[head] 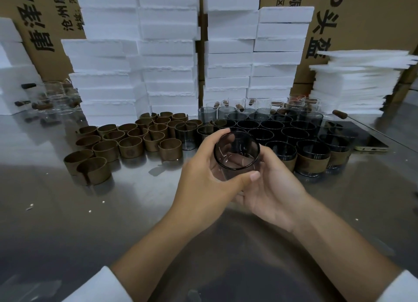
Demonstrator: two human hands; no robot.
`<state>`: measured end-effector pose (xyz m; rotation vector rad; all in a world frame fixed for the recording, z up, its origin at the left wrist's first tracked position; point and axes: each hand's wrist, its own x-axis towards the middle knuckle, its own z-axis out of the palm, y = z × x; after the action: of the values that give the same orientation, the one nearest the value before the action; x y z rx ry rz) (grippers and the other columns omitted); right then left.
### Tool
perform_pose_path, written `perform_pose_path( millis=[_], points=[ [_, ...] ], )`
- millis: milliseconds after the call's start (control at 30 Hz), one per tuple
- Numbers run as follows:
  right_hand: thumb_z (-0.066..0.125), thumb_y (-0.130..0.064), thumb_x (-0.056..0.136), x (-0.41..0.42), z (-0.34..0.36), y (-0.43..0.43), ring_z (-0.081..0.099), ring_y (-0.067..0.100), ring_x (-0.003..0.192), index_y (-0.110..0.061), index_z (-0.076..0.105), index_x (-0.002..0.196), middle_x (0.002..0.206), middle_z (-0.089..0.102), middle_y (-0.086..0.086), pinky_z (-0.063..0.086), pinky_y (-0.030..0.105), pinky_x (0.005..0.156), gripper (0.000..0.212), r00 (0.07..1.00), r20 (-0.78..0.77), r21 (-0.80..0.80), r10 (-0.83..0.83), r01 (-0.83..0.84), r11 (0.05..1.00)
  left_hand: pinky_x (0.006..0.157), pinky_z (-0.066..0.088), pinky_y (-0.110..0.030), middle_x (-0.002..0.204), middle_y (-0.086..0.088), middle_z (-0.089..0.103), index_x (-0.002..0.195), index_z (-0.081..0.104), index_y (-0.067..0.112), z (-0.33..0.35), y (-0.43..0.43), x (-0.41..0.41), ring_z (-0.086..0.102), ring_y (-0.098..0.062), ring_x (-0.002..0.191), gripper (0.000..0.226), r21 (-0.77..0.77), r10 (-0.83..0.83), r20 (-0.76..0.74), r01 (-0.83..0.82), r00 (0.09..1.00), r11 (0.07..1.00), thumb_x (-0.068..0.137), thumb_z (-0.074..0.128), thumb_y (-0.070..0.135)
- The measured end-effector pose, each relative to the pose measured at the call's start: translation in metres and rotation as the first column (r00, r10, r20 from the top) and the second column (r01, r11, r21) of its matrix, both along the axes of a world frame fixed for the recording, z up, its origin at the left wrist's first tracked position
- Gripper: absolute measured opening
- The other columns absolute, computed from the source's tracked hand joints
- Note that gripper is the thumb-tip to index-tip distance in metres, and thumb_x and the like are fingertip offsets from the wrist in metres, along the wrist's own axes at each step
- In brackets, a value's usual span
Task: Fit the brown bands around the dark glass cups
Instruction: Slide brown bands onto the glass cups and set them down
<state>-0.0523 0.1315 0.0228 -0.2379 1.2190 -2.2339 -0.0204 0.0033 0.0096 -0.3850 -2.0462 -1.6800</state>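
Above the worktop, close to the person, one dark cup is held up in both hands, its mouth tipped toward the camera. The left grip wraps it from the left, with fingers curled over the far rim and the thumb lying across the near wall. The right grip cradles it from below and from the right, palm turned up and fingers curled under the base. No band shows on this cup, though its lower wall is hidden behind the fingers.

Loose bands stand in a crowd on the left of the worktop, well apart from the hands. Bare cups are packed in rows behind the held one. Banded cups make up the front row on the right. White foam blocks are stacked along the back, and a phone lies at the far right.

I judge the step to be the start of one fitting: a cup has been picked and now needs its band. The next move would likely free the left grip to reach for a nearby band while the right keeps the cup steady. The band would then have to be spread at its split and seated squarely around the middle of the wall, as on the finished ones.
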Motion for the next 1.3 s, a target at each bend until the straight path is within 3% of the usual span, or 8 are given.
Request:
perform_pose_path(
  millis=[133,300,400,567,700,867,1133,1300],
  points=[
    [0.045,-0.054,0.084,-0.001,-0.002,0.002,0.07,0.018,0.094,-0.018,0.07,0.113,0.116,0.07,0.008,0.056,0.032,0.077,0.053,0.999,-0.015,0.048,0.045,-0.044,0.998,0.08,0.049,-0.01,0.11,0.02,0.068,0.127,0.054,0.029,0.0,-0.001,0.0,0.065,0.002,0.103,0.077,-0.021,-0.035,-0.015,0.035,0.999,0.999,0.063,0.085,0.001],
    [0.036,-0.06,0.094,-0.001,-0.006,0.0,0.072,0.019,0.086,-0.016,0.067,0.118,0.11,0.072,0.011,0.059,0.036,0.073,0.059,0.999,0.02,0.08,0.03,-0.031,0.996,0.086,0.046,-0.009,0.112,0.023,0.066,0.123,0.052,0.044,0.001,-0.003,-0.001,0.061,0.005,0.107,0.078,-0.128,0.013,-0.067,-0.021,0.998,0.992,0.058,0.084,0.016],
    [0.038,-0.057,0.096,-0.001,-0.005,-0.001,0.072,0.016,0.067,-0.013,0.066,0.116,0.095,0.074,0.01,0.06,0.034,0.064,0.056,0.999,0.046,0.098,-0.029,0.024,0.995,0.086,0.041,-0.003,0.114,0.023,0.065,0.128,0.052,0.037,0.0,-0.006,-0.002,0.058,0.009,0.109,0.08,-0.18,0.03,-0.089,-0.045,0.996,0.983,0.059,0.086,0.016],
    [0.045,-0.052,0.096,-0.003,-0.003,0.001,0.064,0.011,0.045,-0.01,0.068,0.102,0.078,0.073,0.009,0.054,0.04,0.082,0.049,0.994,0.068,0.144,-0.083,0.072,0.987,0.089,0.04,-0.005,0.115,0.025,0.064,0.13,0.051,0.032,-0.004,-0.009,-0.006,0.058,0.007,0.11,0.08,-0.213,0.028,-0.099,-0.048,0.995,0.976,0.061,0.088,0.017],
    [0.051,-0.048,0.094,-0.006,-0.006,0.002,0.071,0.014,0.058,-0.01,0.07,0.092,0.078,0.075,0.007,0.059,0.032,0.068,0.042,0.986,0.067,0.148,-0.151,0.14,0.979,0.093,0.041,-0.008,0.116,0.025,0.063,0.132,0.051,0.032,-0.005,-0.011,-0.006,0.057,0.007,0.112,0.081,-0.233,0.025,-0.09,-0.045,0.996,0.971,0.061,0.088,0.022],
    [0.056,-0.029,0.096,-0.005,-0.003,0.004,0.067,0.012,0.051,-0.007,0.069,0.086,0.068,0.073,0.005,0.051,0.02,0.043,0.028,0.97,0.058,0.044,-0.236,0.233,0.971,0.091,0.042,-0.008,0.115,0.024,0.064,0.13,0.053,0.03,-0.003,-0.011,-0.005,0.059,0.006,0.11,0.079,-0.221,0.029,-0.095,-0.05,0.995,0.974,0.061,0.089,0.023],
    [0.048,-0.028,0.099,0.0,0.001,0.0,0.068,0.024,0.089,0.001,0.063,0.117,0.101,0.073,0.014,0.061,0.03,0.065,0.038,0.98,0.016,-0.043,-0.197,0.198,0.979,0.089,0.043,-0.007,0.113,0.021,0.066,0.126,0.054,0.032,0.002,-0.009,-0.002,0.061,0.006,0.107,0.075,-0.131,0.039,-0.095,-0.051,0.995,0.99,0.062,0.089,0.013],
    [0.036,-0.045,0.101,0.008,0.001,-0.006,0.071,0.018,0.095,-0.014,0.063,0.123,0.111,0.072,0.008,0.058,0.031,0.065,0.047,0.998,0.022,-0.074,-0.063,0.065,0.995,0.087,0.045,-0.006,0.11,0.021,0.067,0.121,0.056,0.036,0.003,-0.006,-0.002,0.063,0.004,0.105,0.071,-0.04,0.021,-0.05,-0.023,0.999,0.999,0.064,0.088,0.01]
  ],
)
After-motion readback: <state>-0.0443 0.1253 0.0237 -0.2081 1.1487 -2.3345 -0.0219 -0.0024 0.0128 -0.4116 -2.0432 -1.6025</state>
